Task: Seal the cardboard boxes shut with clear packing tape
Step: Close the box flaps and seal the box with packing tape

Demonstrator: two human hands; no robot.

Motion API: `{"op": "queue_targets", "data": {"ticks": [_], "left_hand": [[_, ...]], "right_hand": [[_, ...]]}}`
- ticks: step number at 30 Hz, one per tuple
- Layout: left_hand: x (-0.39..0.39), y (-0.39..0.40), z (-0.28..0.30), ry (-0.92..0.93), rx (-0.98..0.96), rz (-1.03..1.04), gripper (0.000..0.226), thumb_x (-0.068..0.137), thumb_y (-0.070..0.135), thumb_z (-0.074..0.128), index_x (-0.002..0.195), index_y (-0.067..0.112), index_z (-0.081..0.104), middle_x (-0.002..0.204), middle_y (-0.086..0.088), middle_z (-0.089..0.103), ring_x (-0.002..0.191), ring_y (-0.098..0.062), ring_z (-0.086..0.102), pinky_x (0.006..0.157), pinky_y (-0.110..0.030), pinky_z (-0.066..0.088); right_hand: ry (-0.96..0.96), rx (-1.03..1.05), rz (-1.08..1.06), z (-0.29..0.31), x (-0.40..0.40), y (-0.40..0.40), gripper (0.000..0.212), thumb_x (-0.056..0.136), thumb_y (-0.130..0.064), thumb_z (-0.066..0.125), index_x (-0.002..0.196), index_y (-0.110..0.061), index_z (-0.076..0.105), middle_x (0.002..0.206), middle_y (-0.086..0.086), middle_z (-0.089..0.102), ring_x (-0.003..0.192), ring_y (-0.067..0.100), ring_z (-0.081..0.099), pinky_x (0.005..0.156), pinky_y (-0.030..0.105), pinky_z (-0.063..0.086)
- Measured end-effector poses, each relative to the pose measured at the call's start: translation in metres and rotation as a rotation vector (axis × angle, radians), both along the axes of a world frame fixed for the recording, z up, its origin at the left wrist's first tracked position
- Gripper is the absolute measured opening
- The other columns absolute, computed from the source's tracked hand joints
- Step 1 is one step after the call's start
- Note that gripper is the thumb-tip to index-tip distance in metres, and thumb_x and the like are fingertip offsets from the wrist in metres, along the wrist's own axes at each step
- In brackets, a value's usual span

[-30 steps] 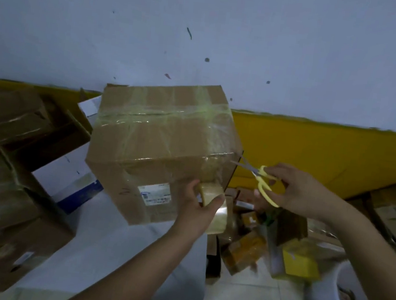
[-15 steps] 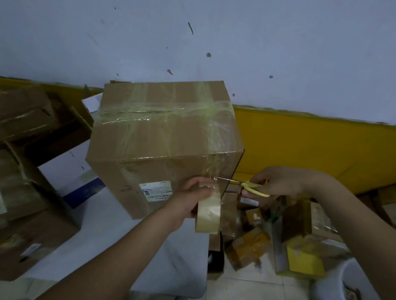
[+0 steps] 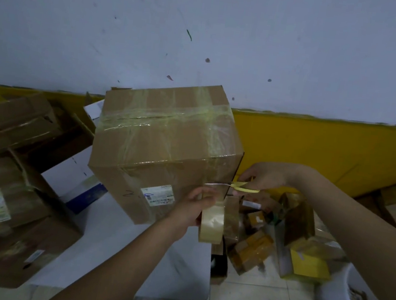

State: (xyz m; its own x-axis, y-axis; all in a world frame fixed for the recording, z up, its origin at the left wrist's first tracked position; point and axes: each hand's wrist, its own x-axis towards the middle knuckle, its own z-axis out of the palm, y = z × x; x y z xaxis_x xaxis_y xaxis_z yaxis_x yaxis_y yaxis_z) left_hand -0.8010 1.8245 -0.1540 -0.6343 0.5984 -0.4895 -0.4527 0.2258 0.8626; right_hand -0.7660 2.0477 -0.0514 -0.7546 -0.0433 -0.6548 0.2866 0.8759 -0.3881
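Against a pale wall with a yellow lower band, a white counter (image 3: pixel 110 246) is seen from the head camera, crowded with cartons. A cardboard box (image 3: pixel 164 150), already banded with clear tape, is stood tilted on it. The tape roll (image 3: pixel 211 222) is gripped below the box's near right corner by the left hand (image 3: pixel 194 209), fingers curled round it. Scissors (image 3: pixel 240 186) are pinched in the right hand (image 3: pixel 267 174), blades pointed left across the strip between roll and box. The cut seems due just above the left fingers.
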Motion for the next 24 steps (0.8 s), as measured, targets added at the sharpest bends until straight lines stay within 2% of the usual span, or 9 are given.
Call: {"op": "queue_targets", "data": {"ticks": [2,6,9,11,14,18,20,22,24], "left_hand": [[-0.001,-0.001,-0.002,0.003,0.003,0.000,0.023,0.096,0.022,0.066,0.119,0.023,0.068,0.104,-0.001,0.070,0.087,-0.016,0.067,0.065,-0.027,0.054],[-0.009,-0.002,-0.002,0.013,0.000,0.000,0.025,0.095,0.024,0.069,0.120,0.024,0.069,0.109,-0.002,0.071,0.091,-0.018,0.067,0.071,-0.032,0.055],[-0.020,-0.007,-0.004,0.023,-0.062,-0.041,0.020,0.092,0.025,0.072,0.112,0.027,0.070,0.117,-0.004,0.072,0.098,-0.021,0.067,0.085,-0.042,0.054],[-0.024,-0.017,-0.008,0.075,-0.146,-0.112,0.015,0.093,0.022,0.072,0.103,0.034,0.074,0.115,-0.004,0.072,0.093,-0.027,0.064,0.082,-0.047,0.052],[-0.026,-0.040,-0.026,0.169,-0.277,-0.214,0.017,0.094,0.026,0.072,0.093,0.042,0.077,0.101,-0.011,0.065,0.086,-0.029,0.055,0.072,-0.042,0.041],[-0.027,-0.073,-0.038,0.039,-0.271,-0.131,0.013,0.094,0.018,0.070,0.104,0.026,0.074,0.101,-0.003,0.072,0.084,-0.018,0.067,0.072,-0.031,0.051],[-0.027,-0.087,-0.040,0.002,-0.275,-0.133,0.016,0.094,0.018,0.070,0.110,0.021,0.073,0.107,-0.007,0.074,0.088,-0.020,0.071,0.069,-0.029,0.055],[-0.025,-0.097,-0.040,-0.010,-0.297,-0.129,0.020,0.094,0.020,0.071,0.114,0.023,0.073,0.114,-0.011,0.074,0.101,-0.028,0.072,0.074,-0.032,0.055],[-0.024,-0.105,-0.041,-0.018,-0.321,-0.120,0.025,0.093,0.015,0.070,0.116,0.025,0.072,0.116,-0.010,0.074,0.106,-0.029,0.070,0.078,-0.034,0.055]], "right_hand": [[0.077,0.003,0.022,-0.003,0.000,0.001,0.042,0.076,-0.072,0.063,0.096,-0.038,0.075,0.094,-0.014,0.069,0.088,0.009,0.060,0.074,0.027,0.044],[0.268,-0.042,0.001,-0.011,0.004,0.005,0.018,0.084,-0.049,0.073,0.086,-0.033,0.079,0.056,-0.017,0.058,0.053,0.002,0.045,0.048,0.016,0.029],[0.408,0.169,0.108,-0.023,0.009,0.005,0.019,0.089,-0.042,0.070,0.083,-0.025,0.077,0.060,-0.005,0.059,0.051,0.008,0.043,0.045,0.020,0.025],[0.455,0.358,0.143,-0.029,0.017,0.006,0.022,0.093,-0.041,0.064,0.084,-0.023,0.072,0.070,-0.002,0.063,0.053,0.010,0.045,0.045,0.023,0.026],[0.444,0.351,0.086,-0.043,0.037,0.009,0.020,0.099,-0.036,0.057,0.088,-0.021,0.066,0.079,0.001,0.064,0.062,0.014,0.051,0.049,0.027,0.030],[0.201,0.330,0.018,-0.110,0.059,-0.013,0.025,0.099,-0.019,0.050,0.076,-0.030,0.049,0.089,0.001,0.057,0.081,0.016,0.057,0.068,0.029,0.045],[0.129,0.254,-0.088,-0.153,0.065,-0.043,0.033,0.099,-0.020,0.049,0.073,-0.037,0.038,0.089,0.000,0.053,0.093,0.021,0.058,0.063,0.020,0.037],[0.136,0.154,-0.205,-0.189,0.064,-0.078,0.012,0.099,-0.020,0.051,0.090,-0.025,0.057,0.095,0.005,0.056,0.083,0.017,0.057,0.058,0.013,0.026],[0.169,0.130,-0.234,-0.222,0.057,-0.109,0.011,0.100,-0.017,0.049,0.090,-0.020,0.054,0.084,-0.002,0.051,0.064,0.004,0.041,0.053,0.014,0.026]]}}
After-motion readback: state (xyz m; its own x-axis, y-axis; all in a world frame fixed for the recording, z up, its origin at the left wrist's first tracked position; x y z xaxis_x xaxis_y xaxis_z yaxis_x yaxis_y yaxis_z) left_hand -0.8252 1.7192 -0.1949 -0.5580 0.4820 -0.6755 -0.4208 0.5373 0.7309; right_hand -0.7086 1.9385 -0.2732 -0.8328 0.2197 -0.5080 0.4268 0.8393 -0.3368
